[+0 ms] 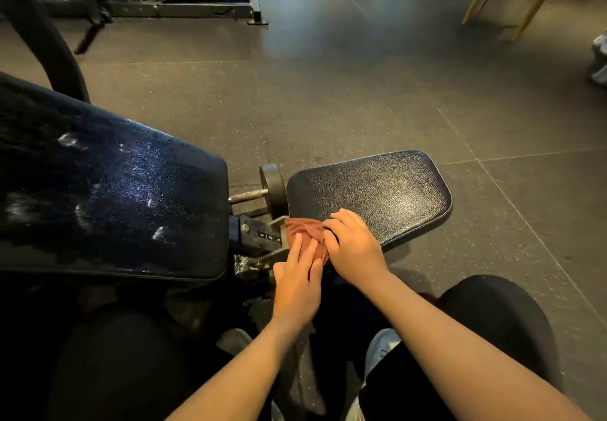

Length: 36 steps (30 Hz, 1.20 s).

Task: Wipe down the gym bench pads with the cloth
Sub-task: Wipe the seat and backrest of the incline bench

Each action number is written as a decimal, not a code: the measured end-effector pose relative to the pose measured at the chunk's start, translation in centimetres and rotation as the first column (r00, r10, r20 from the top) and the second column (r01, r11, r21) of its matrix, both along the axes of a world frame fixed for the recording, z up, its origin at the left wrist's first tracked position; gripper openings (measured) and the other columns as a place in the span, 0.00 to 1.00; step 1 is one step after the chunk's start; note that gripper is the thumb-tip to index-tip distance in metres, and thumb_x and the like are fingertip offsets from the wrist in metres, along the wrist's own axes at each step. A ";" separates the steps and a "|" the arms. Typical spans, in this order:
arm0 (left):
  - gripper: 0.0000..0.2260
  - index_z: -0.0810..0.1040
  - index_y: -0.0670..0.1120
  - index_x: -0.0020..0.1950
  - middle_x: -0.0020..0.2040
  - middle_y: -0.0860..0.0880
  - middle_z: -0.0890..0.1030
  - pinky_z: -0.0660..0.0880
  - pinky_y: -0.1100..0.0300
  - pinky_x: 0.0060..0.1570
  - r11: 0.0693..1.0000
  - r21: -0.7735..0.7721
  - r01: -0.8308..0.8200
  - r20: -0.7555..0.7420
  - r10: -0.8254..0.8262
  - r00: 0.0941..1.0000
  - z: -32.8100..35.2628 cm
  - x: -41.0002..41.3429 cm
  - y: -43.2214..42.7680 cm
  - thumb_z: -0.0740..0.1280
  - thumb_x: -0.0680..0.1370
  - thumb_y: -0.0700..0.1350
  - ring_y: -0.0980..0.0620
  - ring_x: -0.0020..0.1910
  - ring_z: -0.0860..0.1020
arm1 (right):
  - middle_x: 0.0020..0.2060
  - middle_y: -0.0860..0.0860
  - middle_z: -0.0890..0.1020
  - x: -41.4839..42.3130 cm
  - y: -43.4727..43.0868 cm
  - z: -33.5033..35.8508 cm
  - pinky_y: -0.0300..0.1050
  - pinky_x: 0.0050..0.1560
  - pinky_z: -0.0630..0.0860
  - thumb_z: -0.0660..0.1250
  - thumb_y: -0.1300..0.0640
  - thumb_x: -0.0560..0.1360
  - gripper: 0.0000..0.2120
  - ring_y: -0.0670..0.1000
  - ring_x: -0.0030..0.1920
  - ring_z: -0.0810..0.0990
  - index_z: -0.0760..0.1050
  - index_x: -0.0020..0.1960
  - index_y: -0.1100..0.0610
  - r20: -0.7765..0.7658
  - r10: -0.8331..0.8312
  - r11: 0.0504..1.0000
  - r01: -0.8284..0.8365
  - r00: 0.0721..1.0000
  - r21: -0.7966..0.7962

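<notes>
Cloth (303,231), brownish-red, is bunched up at the near left corner of the small seat pad (377,190), hanging off over the numbered adjuster bracket (270,238). Left hand (297,286) lies flat on it, fingers straight and pressing. Right hand (353,246) has its fingers curled, gripping the cloth's right side. Seat pad's long axis runs left to right, wider end pointing right. Bigger back pad (108,190) sits to its left, streaky and wet-looking.
</notes>
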<state>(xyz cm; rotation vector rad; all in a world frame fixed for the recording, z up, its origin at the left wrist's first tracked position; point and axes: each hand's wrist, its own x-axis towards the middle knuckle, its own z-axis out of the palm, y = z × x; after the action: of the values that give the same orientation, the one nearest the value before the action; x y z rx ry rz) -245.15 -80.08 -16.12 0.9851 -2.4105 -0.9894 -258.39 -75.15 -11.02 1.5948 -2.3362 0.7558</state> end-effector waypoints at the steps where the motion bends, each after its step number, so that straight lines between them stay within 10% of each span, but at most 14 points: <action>1: 0.19 0.66 0.54 0.78 0.81 0.52 0.58 0.54 0.62 0.59 1.000 -0.003 0.004 -0.004 -0.004 1.000 0.4 0.2 0.3 0.55 0.86 0.49 0.53 0.79 0.57 | 0.48 0.57 0.83 0.2 0.1 0.0 0.52 0.64 0.73 0.65 0.61 0.75 0.08 0.56 0.55 0.75 0.83 0.48 0.63 0.005 -0.011 1.000 0.011 1.000 -0.002; 5: 0.21 0.64 0.53 0.79 0.81 0.53 0.58 0.58 0.56 0.69 0.999 -0.030 0.018 0.057 -0.016 0.998 0.6 -0.7 -1.3 0.49 0.86 0.52 0.54 0.79 0.52 | 0.45 0.56 0.83 0.6 0.2 -0.8 0.38 0.73 0.56 0.63 0.58 0.76 0.10 0.57 0.54 0.75 0.82 0.49 0.61 0.101 0.003 1.000 -0.003 0.995 0.003; 12: 0.21 0.58 0.52 0.81 0.82 0.52 0.52 0.59 0.47 0.68 0.999 -0.027 -0.031 0.157 0.034 0.987 1.5 -2.5 -1.2 0.49 0.86 0.47 0.54 0.81 0.46 | 0.60 0.55 0.80 -1.2 2.5 -0.6 0.47 0.72 0.62 0.61 0.55 0.78 0.17 0.59 0.66 0.73 0.78 0.64 0.60 0.279 0.001 0.981 -0.055 0.960 0.186; 21: 0.16 0.75 0.50 0.71 0.72 0.47 0.73 0.75 0.47 0.55 0.994 -0.106 0.030 -0.041 -0.034 0.999 3.5 -1.5 1.6 0.58 0.84 0.42 0.41 0.56 0.74 | 0.55 0.53 0.81 -0.5 2.6 -0.3 0.49 0.64 0.72 0.59 0.52 0.78 0.17 0.57 0.58 0.77 0.81 0.58 0.58 0.254 -0.027 0.999 0.016 0.967 0.047; 28: 0.18 0.77 0.53 0.69 0.66 0.56 0.78 0.70 0.58 0.65 0.987 0.052 0.150 -0.233 -0.134 0.963 2.1 -2.4 -2.6 0.58 0.82 0.41 0.58 0.65 0.74 | 0.64 0.47 0.77 0.0 2.3 -0.9 0.55 0.64 0.69 0.59 0.46 0.78 0.24 0.54 0.63 0.72 0.71 0.73 0.48 0.102 -0.013 0.970 -0.012 0.995 0.243; 36: 0.16 0.76 0.52 0.70 0.73 0.49 0.70 0.58 0.57 0.70 0.977 0.134 -0.165 -0.006 0.167 0.986 1.2 -0.8 -2.4 0.61 0.83 0.49 0.46 0.72 0.65 | 0.47 0.49 0.78 -0.3 1.2 -0.9 0.52 0.52 0.60 0.62 0.56 0.72 0.13 0.57 0.49 0.74 0.81 0.53 0.47 -0.179 -0.144 0.949 0.187 0.973 0.254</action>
<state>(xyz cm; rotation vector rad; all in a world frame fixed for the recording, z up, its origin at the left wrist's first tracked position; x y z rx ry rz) -245.91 -82.45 -14.96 1.1978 -2.2293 -1.1040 -258.64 -73.97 -11.95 1.4680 -2.4966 0.2725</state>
